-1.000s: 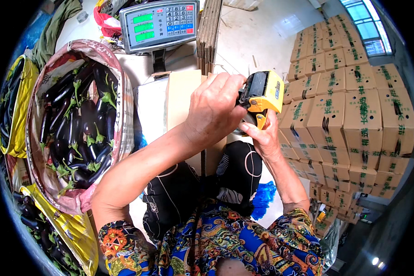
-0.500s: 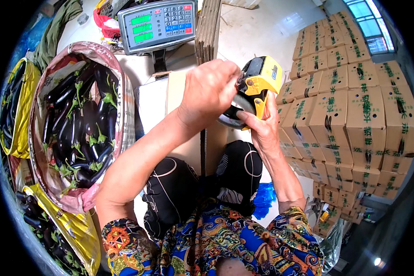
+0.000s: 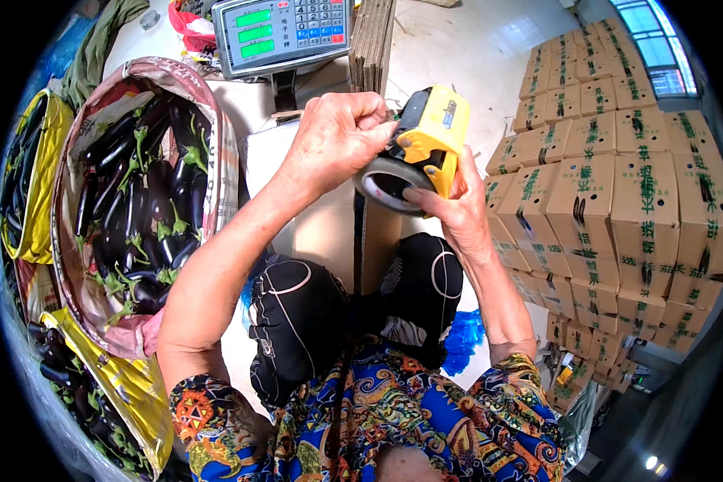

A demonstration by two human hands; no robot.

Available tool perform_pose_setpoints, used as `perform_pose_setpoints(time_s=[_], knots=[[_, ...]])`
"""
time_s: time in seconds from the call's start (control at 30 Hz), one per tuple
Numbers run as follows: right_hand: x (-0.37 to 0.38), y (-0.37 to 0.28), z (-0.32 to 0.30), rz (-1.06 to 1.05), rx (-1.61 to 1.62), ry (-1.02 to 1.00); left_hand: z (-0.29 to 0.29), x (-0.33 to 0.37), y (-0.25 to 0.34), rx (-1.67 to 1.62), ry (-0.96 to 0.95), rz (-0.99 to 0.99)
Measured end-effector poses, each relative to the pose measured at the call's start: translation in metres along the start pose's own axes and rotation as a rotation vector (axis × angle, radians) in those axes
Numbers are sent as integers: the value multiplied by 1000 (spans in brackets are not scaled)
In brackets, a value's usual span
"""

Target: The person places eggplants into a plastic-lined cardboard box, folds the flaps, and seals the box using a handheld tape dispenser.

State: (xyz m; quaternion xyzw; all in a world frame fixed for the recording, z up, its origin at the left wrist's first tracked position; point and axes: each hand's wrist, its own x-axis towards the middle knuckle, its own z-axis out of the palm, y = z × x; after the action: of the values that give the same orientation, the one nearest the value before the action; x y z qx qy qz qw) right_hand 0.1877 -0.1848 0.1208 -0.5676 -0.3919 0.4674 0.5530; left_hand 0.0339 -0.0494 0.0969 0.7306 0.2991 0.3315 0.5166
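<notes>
Eggplants fill an oval basket at the left; yellow bags holding more stand beside it, to its left and on its near side. A scale display stands far, left of centre, with a stack of flattened cardboard just to its right. At centre an upright carton stands just beyond the person's knees. The left hand, fingers curled, is at the left side of a yellow tape dispenser, above the carton, and obstructs the view of its far part. The right hand is clamped on the dispenser from the right, thumb at the core of the tape roll. Blue plastic lies right of the knees. Printed boxes are stacked high at the right.

Compared with half a second ago, the dispenser sits farther left, the left hand has also shifted left, and more of the roll's ring shows.

The scale display is cut off at the upper edge. The left fingertips are hidden; whether they pinch the tape end cannot be told. The carton's interior is hard to make out.
</notes>
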Motion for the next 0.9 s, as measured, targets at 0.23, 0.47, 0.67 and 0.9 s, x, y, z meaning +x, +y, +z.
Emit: perform_pose_setpoints(time_s=[0.23,0.47,0.67,0.9], knots=[[5,-14,17,21,-6,13,-4,-8,3,231,247,509],[9,-8,16,59,155,-62,-1,-35,-4,226,361,495],[14,-25,8,-145,-579,-45,-17,-45,-8,-387,231,-106],[7,-17,-7,-437,-1244,-380,-44,-111,-98,-754,548,-456]])
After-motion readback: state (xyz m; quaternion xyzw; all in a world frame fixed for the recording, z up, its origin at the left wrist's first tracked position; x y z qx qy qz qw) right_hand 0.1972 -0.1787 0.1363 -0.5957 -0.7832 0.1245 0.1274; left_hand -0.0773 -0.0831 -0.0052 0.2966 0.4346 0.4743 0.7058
